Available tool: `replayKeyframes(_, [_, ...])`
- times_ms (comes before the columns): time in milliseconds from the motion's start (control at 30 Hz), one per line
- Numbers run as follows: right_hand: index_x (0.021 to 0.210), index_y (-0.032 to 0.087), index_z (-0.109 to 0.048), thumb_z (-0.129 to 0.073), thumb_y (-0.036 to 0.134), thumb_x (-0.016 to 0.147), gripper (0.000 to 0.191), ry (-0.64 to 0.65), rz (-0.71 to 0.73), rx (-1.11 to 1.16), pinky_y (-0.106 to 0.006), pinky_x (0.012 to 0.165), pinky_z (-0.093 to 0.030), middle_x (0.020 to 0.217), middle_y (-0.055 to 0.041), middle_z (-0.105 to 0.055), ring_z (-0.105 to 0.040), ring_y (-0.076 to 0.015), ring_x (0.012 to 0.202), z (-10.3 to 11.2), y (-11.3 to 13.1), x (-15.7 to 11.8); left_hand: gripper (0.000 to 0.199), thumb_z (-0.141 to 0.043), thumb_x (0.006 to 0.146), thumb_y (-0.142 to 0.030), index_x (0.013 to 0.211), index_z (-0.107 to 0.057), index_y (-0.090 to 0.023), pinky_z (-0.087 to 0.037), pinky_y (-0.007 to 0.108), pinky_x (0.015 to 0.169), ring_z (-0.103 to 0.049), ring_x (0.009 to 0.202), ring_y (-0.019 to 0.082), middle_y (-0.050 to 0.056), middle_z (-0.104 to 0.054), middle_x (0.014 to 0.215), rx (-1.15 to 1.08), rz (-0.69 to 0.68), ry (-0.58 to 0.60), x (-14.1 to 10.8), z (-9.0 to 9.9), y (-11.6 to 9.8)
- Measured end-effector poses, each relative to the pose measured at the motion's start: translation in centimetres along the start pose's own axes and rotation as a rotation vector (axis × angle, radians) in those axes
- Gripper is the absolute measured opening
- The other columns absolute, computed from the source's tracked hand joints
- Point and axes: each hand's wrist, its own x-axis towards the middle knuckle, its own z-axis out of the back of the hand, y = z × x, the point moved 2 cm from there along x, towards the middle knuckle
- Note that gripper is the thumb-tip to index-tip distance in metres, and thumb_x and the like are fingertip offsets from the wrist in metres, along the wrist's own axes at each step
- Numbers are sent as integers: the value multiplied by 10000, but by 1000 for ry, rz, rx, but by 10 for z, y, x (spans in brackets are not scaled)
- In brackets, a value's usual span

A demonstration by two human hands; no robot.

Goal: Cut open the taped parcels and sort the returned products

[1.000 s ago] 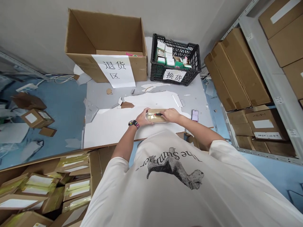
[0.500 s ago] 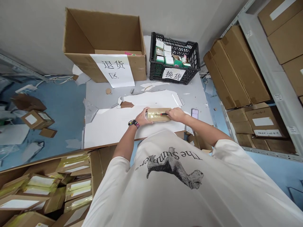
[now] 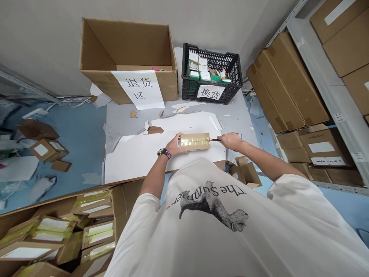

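Now, a small tape-wrapped cardboard box (image 3: pixel 195 141) lies flat on a white sheet (image 3: pixel 138 163) near the front edge of the worktop (image 3: pixel 232 121), its clear tape shining gold over the brown card. The person's left hand (image 3: pixel 175 144), with a dark patterned wristwatch (image 3: pixel 164 153), cups the box's left end, the fingers (image 3: pixel 179 139) closed over it. Just off the box's right end, the right hand (image 3: pixel 229 141) is apart from it, its fingers (image 3: pixel 220 139) pinched shut on a slim red-tipped tool (image 3: pixel 215 140), too small to tell as pen or cutter.

Beyond them, a black plastic crate (image 3: pixel 187 86) labelled 换货 ("exchange") holds small white-and-green cartons (image 3: pixel 200 69). Beside it, an open brown carton (image 3: pixel 129 50) bears a paper sign (image 3: pixel 137 89) reading 退货区 ("returns area"), with some colored items low inside. Near the person's body, another open carton (image 3: pixel 121 207) is packed with tape-wrapped boxes (image 3: pixel 53 227) carrying white labels. To the right, sealed cartons (image 3: pixel 288 84) fill a metal shelf (image 3: pixel 325 77). The person's white T-shirt (image 3: pixel 213 215) reads "The Summer" above an animal print.
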Motion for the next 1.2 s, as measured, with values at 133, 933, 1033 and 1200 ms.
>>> replayKeyframes(133, [1425,209,-747,-470,340,1221,367,-3,-6,8,-396,925,-470,1235,-209,-858,-811,-363,1145,-8,-11,-6,1250,-1018,632,-493,1710,-405,-338,-571,503,1258,-676,1534,392,95,-670,1662,3,-6,-9,-1,-2,1])
replayKeyframes(933, [1485,232,-687,-406,350,1243,389,-26,-15,84,-384,940,-508,1312,-188,-839,-816,-333,1159,-43,2,-26,1193,-1022,610,-490,1656,-471,-331,-588,538,1236,-706,1491,419,107,-696,1637,83,-22,-20,-26,23,5])
replayKeyframes(1033, [1493,237,-686,-404,362,1240,399,-57,-15,94,-384,923,-517,1329,-184,-836,-820,-330,1145,-56,-7,-23,1180,-1015,611,-489,1650,-476,-333,-586,533,1243,-697,1507,419,106,-697,1638,91,-20,-15,-25,22,4])
replayKeyframes(1200, [1353,222,-762,-539,286,1164,299,73,-68,98,-358,913,-514,1274,-187,-855,-820,-317,1145,-89,-45,-37,1187,-1016,614,-554,1632,-455,-310,-600,505,1223,-718,1478,393,114,-722,1595,77,56,-77,-32,41,19])
